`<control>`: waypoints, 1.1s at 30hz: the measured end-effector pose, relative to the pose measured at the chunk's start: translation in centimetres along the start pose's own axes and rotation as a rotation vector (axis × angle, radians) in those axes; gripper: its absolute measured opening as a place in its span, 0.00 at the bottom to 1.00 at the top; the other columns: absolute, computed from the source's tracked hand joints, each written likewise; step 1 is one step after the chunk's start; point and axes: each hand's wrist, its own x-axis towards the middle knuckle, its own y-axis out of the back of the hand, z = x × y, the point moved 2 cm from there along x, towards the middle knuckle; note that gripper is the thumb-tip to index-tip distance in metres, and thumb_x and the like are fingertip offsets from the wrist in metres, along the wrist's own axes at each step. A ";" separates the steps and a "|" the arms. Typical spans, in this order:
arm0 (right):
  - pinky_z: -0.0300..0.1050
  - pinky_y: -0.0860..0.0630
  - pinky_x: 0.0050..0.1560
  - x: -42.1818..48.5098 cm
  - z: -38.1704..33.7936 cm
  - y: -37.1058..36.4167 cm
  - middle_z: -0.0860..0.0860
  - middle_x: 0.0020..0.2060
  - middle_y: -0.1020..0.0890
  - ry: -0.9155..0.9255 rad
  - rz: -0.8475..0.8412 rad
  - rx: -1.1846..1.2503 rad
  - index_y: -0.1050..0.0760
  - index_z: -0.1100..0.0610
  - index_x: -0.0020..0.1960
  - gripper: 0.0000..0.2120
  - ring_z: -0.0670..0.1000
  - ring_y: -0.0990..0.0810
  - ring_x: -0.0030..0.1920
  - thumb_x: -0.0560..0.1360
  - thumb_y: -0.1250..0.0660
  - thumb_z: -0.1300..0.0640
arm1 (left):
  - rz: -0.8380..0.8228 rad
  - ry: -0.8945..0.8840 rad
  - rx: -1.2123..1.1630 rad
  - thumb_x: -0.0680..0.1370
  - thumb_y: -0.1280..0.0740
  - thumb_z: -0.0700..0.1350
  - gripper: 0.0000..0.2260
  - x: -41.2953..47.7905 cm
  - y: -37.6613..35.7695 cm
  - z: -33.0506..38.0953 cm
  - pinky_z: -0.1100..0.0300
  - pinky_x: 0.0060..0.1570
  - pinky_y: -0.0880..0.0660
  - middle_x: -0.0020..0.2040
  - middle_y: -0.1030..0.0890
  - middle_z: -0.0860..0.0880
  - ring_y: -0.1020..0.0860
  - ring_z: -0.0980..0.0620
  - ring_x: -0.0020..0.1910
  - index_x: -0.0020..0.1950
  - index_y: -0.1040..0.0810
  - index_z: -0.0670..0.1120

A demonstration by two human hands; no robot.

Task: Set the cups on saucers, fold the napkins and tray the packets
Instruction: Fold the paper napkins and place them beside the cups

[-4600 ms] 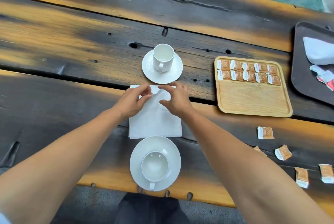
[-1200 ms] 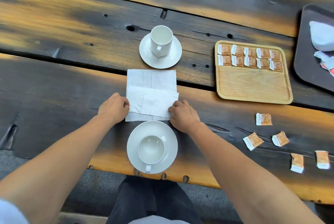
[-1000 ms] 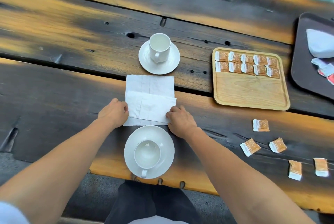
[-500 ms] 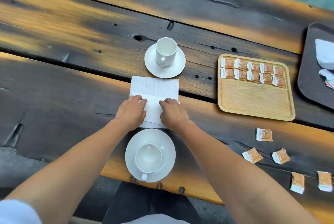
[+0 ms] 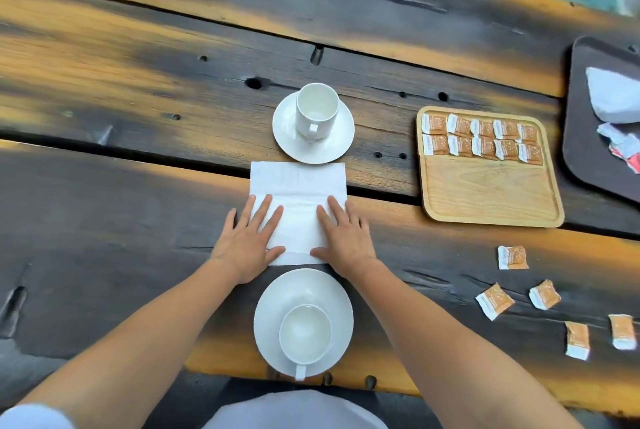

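Note:
A white napkin (image 5: pixel 298 207) lies partly folded on the table between two cup sets. My left hand (image 5: pixel 247 238) and my right hand (image 5: pixel 341 234) press flat on its folded lower half, fingers spread. Beyond the napkin a white cup (image 5: pixel 317 110) stands on its saucer (image 5: pixel 341 141). Close to me another cup (image 5: pixel 304 333) sits on a larger saucer (image 5: pixel 273 297). A wooden tray (image 5: pixel 491 189) to the right holds two rows of orange packets (image 5: pixel 481 139). Several loose packets (image 5: pixel 512 257) lie on the table lower right.
A dark tray (image 5: pixel 585 151) at the right edge carries a white cloth (image 5: pixel 613 99) and some wrappers. The plank table (image 5: pixel 138 99) has gaps and holes between boards. The table's near edge runs just behind the near saucer.
The napkin's near part got folded up over itself. My hands went from gripping its lower corners to lying flat and spread on the folded layer.

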 end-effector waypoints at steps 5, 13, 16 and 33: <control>0.55 0.37 0.65 1.3 0.0 2.4 0.55 0.68 0.31 -0.199 0.116 0.099 0.38 0.53 0.73 0.32 0.60 0.35 0.66 0.74 0.31 0.42 | 0.012 -0.021 -0.026 0.79 0.55 0.67 0.35 0.4 -0.1 -0.1 0.40 0.75 0.57 0.77 0.73 0.49 0.71 0.44 0.76 0.78 0.69 0.53; 0.51 0.35 0.65 2.6 1.4 3.8 0.55 0.61 0.31 -0.378 0.041 0.322 0.25 0.52 0.55 0.11 0.59 0.34 0.63 0.75 0.32 0.50 | 0.030 -0.029 -0.063 0.80 0.52 0.64 0.32 0.4 0.6 -0.1 0.39 0.74 0.56 0.79 0.69 0.48 0.69 0.41 0.77 0.77 0.67 0.59; 0.50 0.32 0.62 3.0 1.3 4.3 0.55 0.58 0.28 -0.384 0.069 0.344 0.26 0.51 0.47 0.03 0.59 0.32 0.60 0.74 0.37 0.54 | 0.117 -0.068 -0.047 0.81 0.49 0.61 0.29 0.4 0.9 -0.3 0.39 0.74 0.54 0.80 0.64 0.47 0.67 0.40 0.77 0.78 0.60 0.61; 0.42 0.31 0.37 3.4 1.7 5.3 0.51 0.38 0.21 -0.363 -0.090 0.431 0.29 0.53 0.38 0.04 0.56 0.21 0.46 0.71 0.38 0.60 | 0.171 -0.118 -0.014 0.84 0.52 0.55 0.23 -1.6 -1.3 -0.3 0.41 0.73 0.52 0.82 0.55 0.47 0.62 0.43 0.79 0.79 0.50 0.59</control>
